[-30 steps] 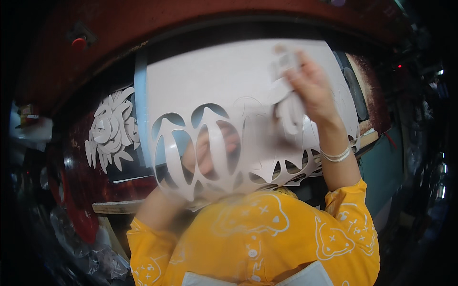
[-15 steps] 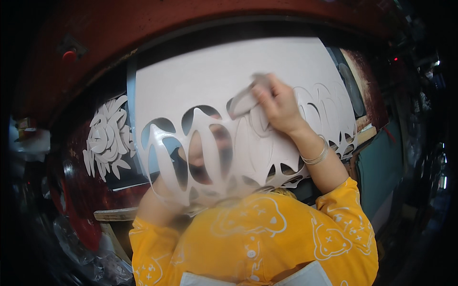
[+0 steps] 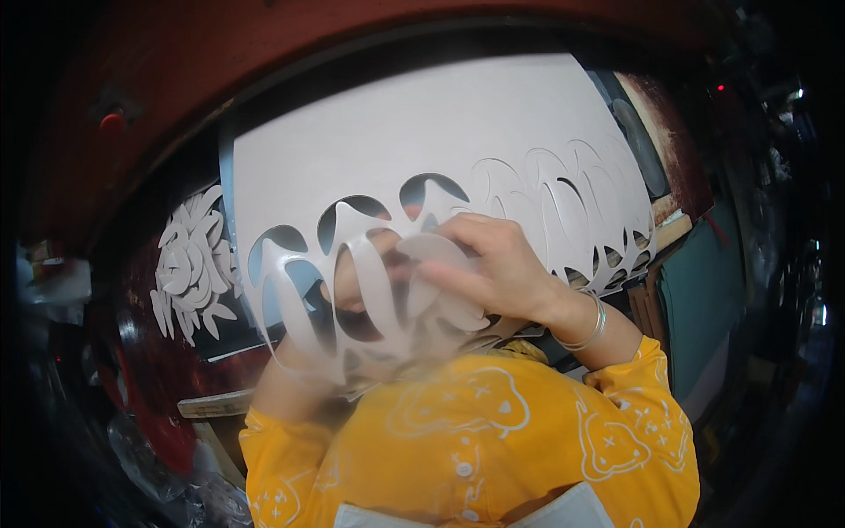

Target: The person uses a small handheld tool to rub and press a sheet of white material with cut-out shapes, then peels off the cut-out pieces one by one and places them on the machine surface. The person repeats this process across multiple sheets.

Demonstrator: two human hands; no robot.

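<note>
A large pale, off-white sheet spreads in front of me, its near edge bending down toward my body. Curved shapes are cut along this edge; at the left they are open holes with thin strips between. My right hand, a bangle at its wrist, closes thumb and fingers on a blurred curved cut-out piece over the sheet's near part. Beneath the sheet is my left hand, visible only in part through the holes; its grip is hidden.
Left of the sheet lies a pile of loose cut-out pieces on a dark surface. A red-brown machine beam crosses behind, with a red button at its left. A wooden bar sticks out at the lower left; green panels stand at the right.
My right hand has come down and nearer my body with the cut-out material. A third rounded hole now shows in the sheet where it was. The left hand remains underneath.
</note>
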